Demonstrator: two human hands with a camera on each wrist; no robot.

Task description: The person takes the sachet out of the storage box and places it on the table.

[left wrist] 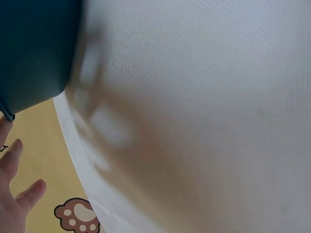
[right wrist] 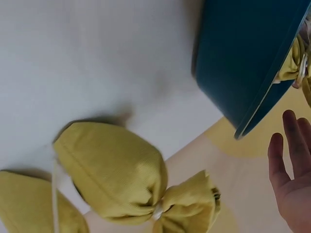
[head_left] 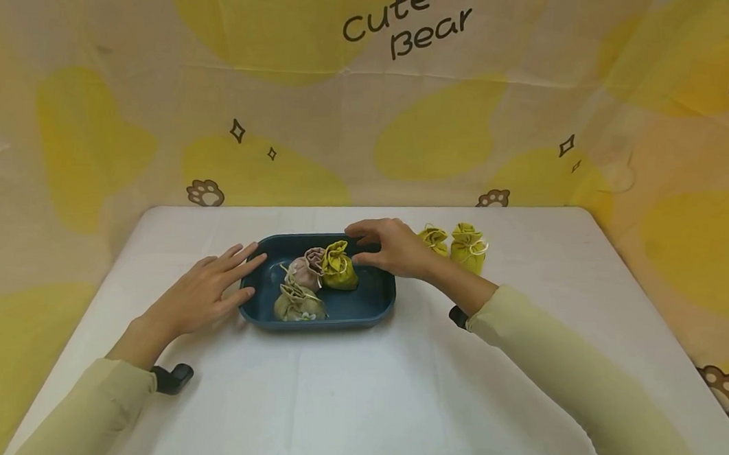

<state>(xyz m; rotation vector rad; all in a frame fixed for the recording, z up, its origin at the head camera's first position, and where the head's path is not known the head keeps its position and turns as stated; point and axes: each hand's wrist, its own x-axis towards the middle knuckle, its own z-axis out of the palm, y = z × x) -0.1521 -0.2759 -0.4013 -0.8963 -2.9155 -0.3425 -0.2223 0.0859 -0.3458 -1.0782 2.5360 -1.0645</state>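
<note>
A blue tray (head_left: pixel 370 293) stands on the white table, holding a yellow drawstring pouch (head_left: pixel 340 276), a pinkish pouch (head_left: pixel 303 274) and a beige pouch (head_left: pixel 295 308). At the tray's left end, my left hand (head_left: pixel 203 291) rests with spread fingers on the rim; the left wrist view shows part of this hand (left wrist: pixel 17 189) beside the tray wall (left wrist: pixel 36 53). Above the tray's right end is my right hand (head_left: pixel 394 248), loosely bent, thumb near the yellow pouch. The right wrist view shows its fingers (right wrist: pixel 296 145) apart, with nothing between them.
Two more yellow pouches stand on the table right of the tray, one upright (head_left: pixel 468 250) and one partly hidden (head_left: pixel 435 239) behind my right hand. A yellow patterned cloth (head_left: pixel 321 115) hangs behind the table's back edge.
</note>
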